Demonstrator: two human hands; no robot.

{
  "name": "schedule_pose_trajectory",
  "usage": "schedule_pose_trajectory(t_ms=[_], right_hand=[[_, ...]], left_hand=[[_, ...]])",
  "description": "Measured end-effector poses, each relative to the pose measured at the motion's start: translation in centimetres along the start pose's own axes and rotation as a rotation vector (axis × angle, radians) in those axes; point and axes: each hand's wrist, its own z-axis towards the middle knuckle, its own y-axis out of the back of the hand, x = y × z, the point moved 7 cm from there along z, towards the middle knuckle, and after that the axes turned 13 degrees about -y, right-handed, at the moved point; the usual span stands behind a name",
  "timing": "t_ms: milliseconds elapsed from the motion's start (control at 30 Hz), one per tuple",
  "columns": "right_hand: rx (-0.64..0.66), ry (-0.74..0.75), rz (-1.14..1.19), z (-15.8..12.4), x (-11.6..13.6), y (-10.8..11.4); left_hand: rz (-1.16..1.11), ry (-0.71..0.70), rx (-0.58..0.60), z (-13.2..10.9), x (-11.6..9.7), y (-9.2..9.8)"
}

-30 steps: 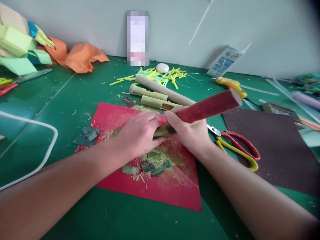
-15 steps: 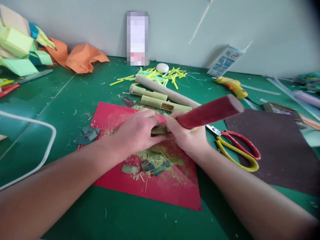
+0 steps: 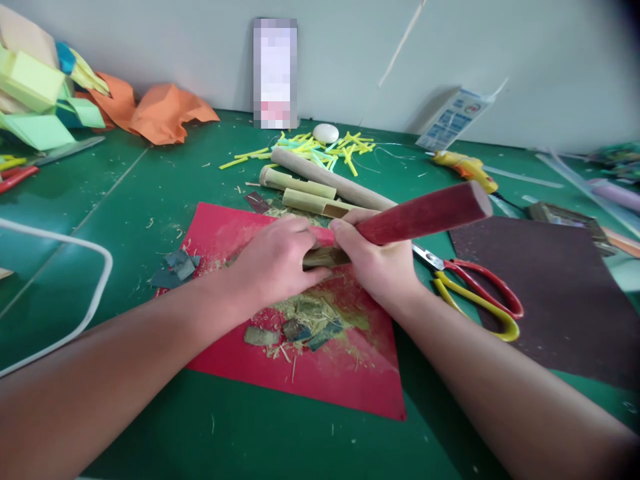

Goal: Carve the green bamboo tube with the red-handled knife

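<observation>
My left hand [image 3: 280, 259] is closed around a short piece of bamboo [image 3: 326, 258] low over a red sheet [image 3: 345, 390]. In my right hand [image 3: 384, 267] is a tool with a thick, dark red wooden handle [image 3: 425, 213], which slants up to the right. Its working end is hidden behind my fingers, near the bamboo's right end. Shavings and dark scraps [image 3: 263, 335] lie on the sheet just below my hands. Beyond them are two cut bamboo pieces [image 3: 300, 183] and a long wooden rod [image 3: 335, 179].
Scissors [image 3: 480, 287] with red and yellow handles lie right of my right hand, beside a dark brown sheet [image 3: 545, 300]. A yellow glue gun [image 3: 465, 170] is farther back. Yellow sticks [image 3: 303, 141] and a white egg-shaped object [image 3: 325, 133] sit before a propped phone [image 3: 275, 73].
My right hand and the red handle have shifted slightly right, and more of the bamboo shows between my hands. My left hand stays nearly still on it.
</observation>
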Motion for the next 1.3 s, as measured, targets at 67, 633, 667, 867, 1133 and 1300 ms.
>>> schedule_pose_trajectory(t_ms=[67, 633, 667, 867, 1133, 1300], right_hand=[[-0.005, 0.016, 0.000, 0.01, 0.10, -0.06], [0.040, 0.033, -0.005, -0.18, 0.17, -0.02], [0.050, 0.032, -0.005, -0.18, 0.16, -0.04], [-0.020, 0.050, 0.006, -0.23, 0.20, 0.16], [0.003, 0.008, 0.017, -0.13, -0.05, 0.50], [0.069, 0.043, -0.030, -0.34, 0.18, 0.26]], left_hand=[[-0.014, 0.004, -0.007, 0.06, 0.16, -0.01], [-0.001, 0.014, 0.019, 0.08, 0.29, -0.07], [0.001, 0.013, 0.019, 0.09, 0.28, -0.04], [0.012, -0.012, -0.002, 0.10, -0.11, 0.06], [0.012, -0.012, -0.008, -0.02, 0.02, 0.00], [0.012, -0.004, 0.005, 0.03, 0.09, 0.04]])
